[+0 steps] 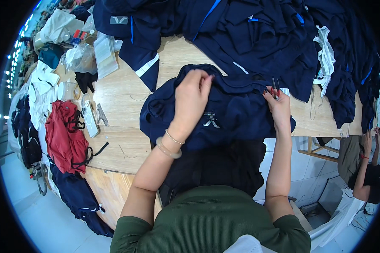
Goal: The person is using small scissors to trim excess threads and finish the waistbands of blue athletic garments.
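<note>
A navy garment (236, 101) with a pale printed mark lies bunched on the table's near edge in front of me. Above its upper left part, my left hand (193, 93) is closed, thumb and fingertips drawn together by the folded edge. Whatever is between those fingertips is too small or blurred to make out. At the garment's right end, my right hand (279, 105) holds thread snips (275, 83), their narrow blades pointing away from me. Its fingertips also touch the garment's edge, and a small white tag (285, 91) shows beside them.
A big heap of navy garments (257, 46) covers the far side. On the left lie a red garment (67, 135), a white phone (90, 119), plastic bags (80, 59) and white clothes (42, 86). Another person's arm (364, 162) shows at far right, near a wooden stool (318, 154).
</note>
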`<state>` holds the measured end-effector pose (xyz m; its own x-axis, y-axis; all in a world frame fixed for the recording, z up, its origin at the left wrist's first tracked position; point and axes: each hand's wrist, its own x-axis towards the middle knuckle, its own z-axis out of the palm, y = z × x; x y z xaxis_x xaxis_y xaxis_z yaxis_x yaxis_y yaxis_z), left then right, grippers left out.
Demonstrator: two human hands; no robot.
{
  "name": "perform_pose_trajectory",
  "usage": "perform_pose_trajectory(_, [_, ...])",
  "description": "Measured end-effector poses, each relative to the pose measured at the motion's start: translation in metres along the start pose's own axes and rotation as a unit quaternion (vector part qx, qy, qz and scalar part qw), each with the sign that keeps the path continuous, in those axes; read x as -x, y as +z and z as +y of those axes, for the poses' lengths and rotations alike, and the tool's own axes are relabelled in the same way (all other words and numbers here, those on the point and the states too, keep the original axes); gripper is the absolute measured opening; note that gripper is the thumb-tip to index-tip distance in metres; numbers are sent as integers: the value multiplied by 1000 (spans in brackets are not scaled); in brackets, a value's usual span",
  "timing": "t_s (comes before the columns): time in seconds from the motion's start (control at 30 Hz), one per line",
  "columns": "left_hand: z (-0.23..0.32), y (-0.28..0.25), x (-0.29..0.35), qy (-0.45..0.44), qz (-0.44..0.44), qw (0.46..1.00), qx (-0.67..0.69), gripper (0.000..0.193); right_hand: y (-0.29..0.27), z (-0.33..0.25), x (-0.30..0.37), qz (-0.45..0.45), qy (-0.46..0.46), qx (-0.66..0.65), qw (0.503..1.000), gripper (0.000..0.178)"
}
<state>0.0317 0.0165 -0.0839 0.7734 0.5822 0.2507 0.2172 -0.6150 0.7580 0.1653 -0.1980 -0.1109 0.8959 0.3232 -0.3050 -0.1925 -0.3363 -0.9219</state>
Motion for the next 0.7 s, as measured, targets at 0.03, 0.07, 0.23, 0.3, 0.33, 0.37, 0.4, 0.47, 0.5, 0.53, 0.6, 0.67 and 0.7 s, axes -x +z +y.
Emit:
perform_pose_trajectory(0.03, [3,3,6,-48,-37,998,-32,22,0,1,0,3,1,-4,1000,18])
perform_pose_trajectory(0.07, [2,7,11,-39,-28,994,-98,27,0,1,0,2,1,-3,1000,18])
perform_pose_trajectory(0.23, [-3,20,16,-58,-10,982,-179,31,0,2,-1,0,-3,-4,1000,19])
perform_pose_trajectory(0.3, [-8,26,13,-60,4,986,-157,26,2,-1,0,2,-1,-3,1000,19])
perform_pose_trajectory(0.33, [-12,28,11,-61,17,989,-134,21,3,-3,1,5,2,-2,1000,19])
perform_pose_trajectory(0.37, [-15,28,9,-60,18,989,-133,21,2,-2,1,5,1,-2,1000,19])
perform_pose_trajectory(0.4, [-20,26,8,-75,1,994,-84,17,2,-2,1,6,0,2,1000,19])
perform_pose_trajectory(0.47, [-33,19,5,-85,-6,996,27,10,3,-3,1,5,-1,6,1000,19])
perform_pose_trajectory(0.5, [-28,7,3,-126,-30,988,78,4,3,-4,1,4,5,8,1000,19])
perform_pose_trajectory(0.53, [-31,-1,1,-170,-59,971,155,3,3,-4,1,2,10,9,1000,19])
perform_pose_trajectory(0.6, [-26,-16,-1,-216,-108,927,288,4,0,-1,0,3,8,3,1000,19])
perform_pose_trajectory(0.67, [-26,-19,0,-195,-110,931,288,5,0,-2,0,2,4,-4,1000,19])
perform_pose_trajectory(0.7, [-25,-20,0,-175,-112,935,288,6,0,-4,1,-2,10,1,1000,19])
